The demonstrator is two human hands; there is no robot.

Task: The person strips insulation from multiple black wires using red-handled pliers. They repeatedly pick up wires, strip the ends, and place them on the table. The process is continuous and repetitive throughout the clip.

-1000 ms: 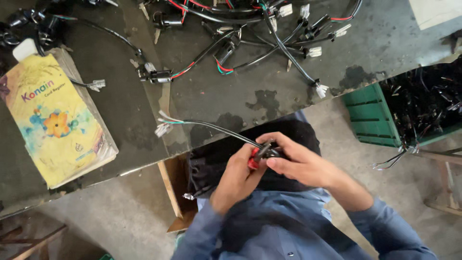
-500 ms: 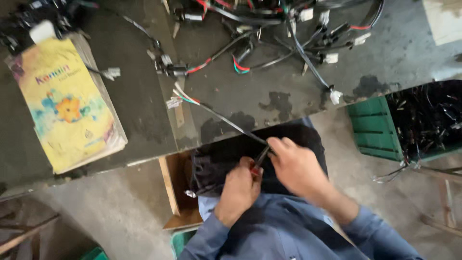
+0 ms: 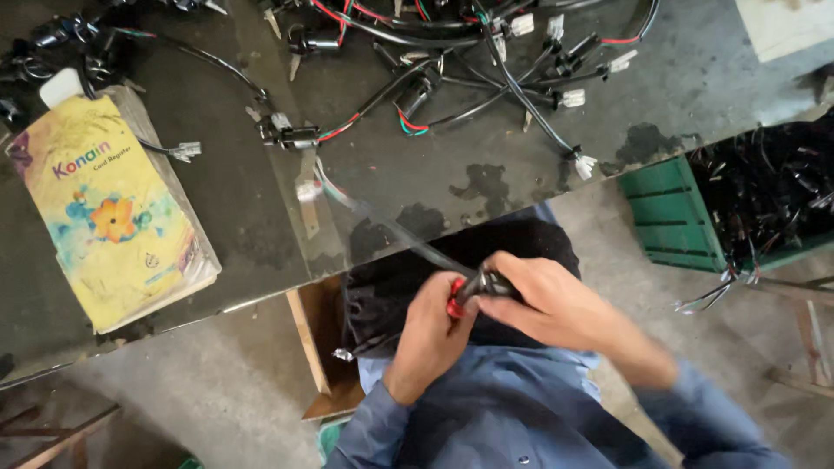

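**Operator A:** Two hands work together just below the near edge of the desk (image 3: 521, 187). State the grip of each.

**Operator B:** Left hand (image 3: 432, 323): grip closed around a small red part (image 3: 455, 298) at the end of a black wire lead (image 3: 395, 233). Right hand (image 3: 546, 298): fingers curled shut over the same end of the lead, from the other side. The two hands touch at the part. How the fingertips sit on it cannot be told, since the hands are blurred.

**Operator A:** Location of the lead?

**Operator B:** It runs from the hands up and to the left onto the desk and ends in a white connector (image 3: 307, 189) with coloured strands. The held end sits over a dark cloth (image 3: 391, 287) on the person's lap.

**Operator A:** Surrounding items?

**Operator B:** A tangle of black wire harnesses (image 3: 486, 52) with white plugs lies across the far side of the desk. A thick yellow register book (image 3: 113, 208) with a flower on its cover lies at the left. A green crate (image 3: 673, 217) filled with black wiring stands to the right of the desk, well apart from the hands. An open wooden box (image 3: 313, 347) sits on the floor under the desk edge.
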